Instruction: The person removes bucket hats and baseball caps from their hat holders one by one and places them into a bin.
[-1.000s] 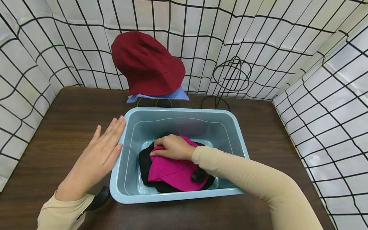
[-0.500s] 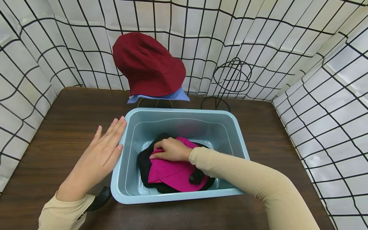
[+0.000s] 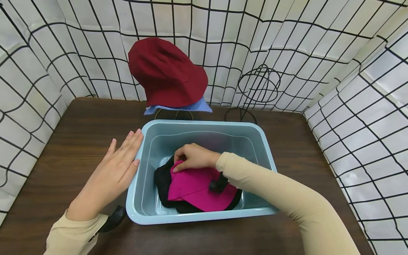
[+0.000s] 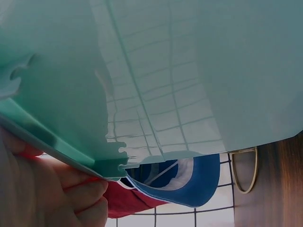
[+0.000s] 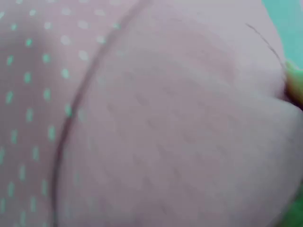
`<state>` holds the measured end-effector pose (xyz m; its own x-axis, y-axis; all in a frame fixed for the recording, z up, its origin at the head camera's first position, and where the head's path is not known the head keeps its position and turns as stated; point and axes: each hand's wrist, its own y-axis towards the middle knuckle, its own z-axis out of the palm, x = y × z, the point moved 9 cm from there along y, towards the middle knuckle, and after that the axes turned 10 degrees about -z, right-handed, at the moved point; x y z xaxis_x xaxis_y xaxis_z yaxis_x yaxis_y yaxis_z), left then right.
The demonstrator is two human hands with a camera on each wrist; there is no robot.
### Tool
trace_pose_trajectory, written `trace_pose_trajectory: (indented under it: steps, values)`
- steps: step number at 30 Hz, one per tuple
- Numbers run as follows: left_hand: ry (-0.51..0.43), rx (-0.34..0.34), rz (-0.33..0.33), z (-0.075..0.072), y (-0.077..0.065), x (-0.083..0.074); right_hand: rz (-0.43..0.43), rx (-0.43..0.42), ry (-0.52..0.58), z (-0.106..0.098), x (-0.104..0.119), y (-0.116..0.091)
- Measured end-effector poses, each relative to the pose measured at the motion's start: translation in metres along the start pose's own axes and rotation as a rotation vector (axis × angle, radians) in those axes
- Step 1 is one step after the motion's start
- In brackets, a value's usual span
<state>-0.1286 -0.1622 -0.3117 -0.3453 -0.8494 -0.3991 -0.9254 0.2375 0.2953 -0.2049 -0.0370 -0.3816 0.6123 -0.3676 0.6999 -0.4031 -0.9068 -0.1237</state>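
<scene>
Inside the light blue plastic basin (image 3: 264, 145), my right hand (image 3: 199, 157) pinches the edge of a magenta cap (image 3: 194, 184) between thumb and fingers. The cap's dotted fabric (image 5: 142, 123) fills most of the right wrist view. Under it lies a black hat (image 3: 162, 180), partly covered. My left hand (image 3: 116, 170) rests along the basin's left rim, its fingers straight. In the left wrist view its fingers (image 4: 85, 194) lie at the rim, against the basin's outer wall (image 4: 199, 85).
Behind the basin, a dark red bucket hat (image 3: 169, 72) sits over a blue hat (image 3: 181, 107) on a wire stand (image 3: 160, 114). To its right stands a bare black wire hat stand (image 3: 259, 83). Black wire grid panels (image 3: 360, 148) surround the brown wooden table (image 3: 95, 124) on three sides.
My right hand has risen a little and shifted towards the basin's back, pulling up the edge of the magenta cap. The left hand stays on the rim.
</scene>
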Motion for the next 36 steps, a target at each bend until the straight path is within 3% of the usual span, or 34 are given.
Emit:
trace_pose_trajectory:
  steps: [7,11,20,36]
  values:
    - [0.004,0.012,-0.007,0.001,0.0,0.0,-0.011,-0.116,0.036,-0.031,0.003,-0.025]
    - [0.01,0.013,-0.002,0.001,0.0,0.0,0.006,-0.142,0.032,-0.037,-0.003,-0.039]
    - [0.009,0.008,-0.004,0.001,-0.001,0.002,0.04,-0.03,0.037,-0.019,-0.015,-0.039]
    - [0.006,0.003,0.009,0.0,0.0,-0.001,0.063,0.008,0.017,-0.001,-0.019,-0.023]
